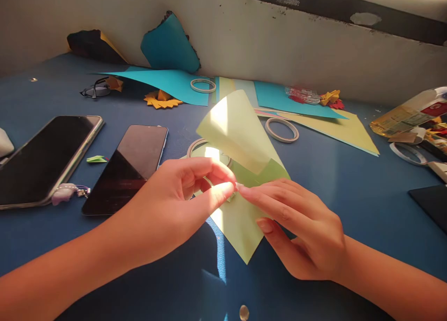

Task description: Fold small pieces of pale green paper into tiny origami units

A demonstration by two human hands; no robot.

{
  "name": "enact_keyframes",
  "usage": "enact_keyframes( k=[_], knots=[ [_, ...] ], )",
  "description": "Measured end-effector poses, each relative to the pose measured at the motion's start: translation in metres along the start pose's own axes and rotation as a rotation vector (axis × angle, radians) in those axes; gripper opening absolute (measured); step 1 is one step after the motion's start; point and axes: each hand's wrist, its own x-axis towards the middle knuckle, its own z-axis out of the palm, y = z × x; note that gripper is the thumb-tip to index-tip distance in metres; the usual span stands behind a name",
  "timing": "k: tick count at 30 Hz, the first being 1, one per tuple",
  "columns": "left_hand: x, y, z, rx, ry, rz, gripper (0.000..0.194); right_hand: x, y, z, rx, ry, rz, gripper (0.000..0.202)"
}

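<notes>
My left hand is closed in a pinch, thumb against fingertips, over the light green paper. At the pinch is a tiny pale bit, too small to name. My right hand has its fingers stretched out and its thumb apart; its index fingertip touches the left fingertips at that spot. Behind the hands, the upper part of the green paper curls up off the table. A tape roll lies just behind my left hand, partly hidden by it.
Two phones lie on the left, near a small green paper piece. Another tape roll sits behind my right hand. Blue sheets, folded yellow paper and glasses lie farther back. A bottle leans at right.
</notes>
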Motion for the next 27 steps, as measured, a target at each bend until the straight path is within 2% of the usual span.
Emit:
enact_keyframes(
  k=[9,19,23,27],
  knots=[
    [-0.0003,0.002,-0.0005,0.011,-0.025,-0.002,0.014,-0.0011,-0.0015,-0.002,-0.005,-0.007,0.01,0.047],
    [0.0,0.0013,-0.001,-0.121,-0.049,-0.065,0.011,-0.0016,-0.0039,-0.0031,0.065,0.002,0.03,0.048],
    [-0.0005,0.0013,0.0011,-0.132,-0.027,0.029,0.013,0.0017,-0.0055,-0.0051,0.174,-0.006,0.083,0.046],
    [-0.0012,0.0018,0.0019,-0.136,-0.004,0.125,0.015,0.0035,-0.007,-0.0059,0.388,-0.014,0.142,0.047]
  ],
)
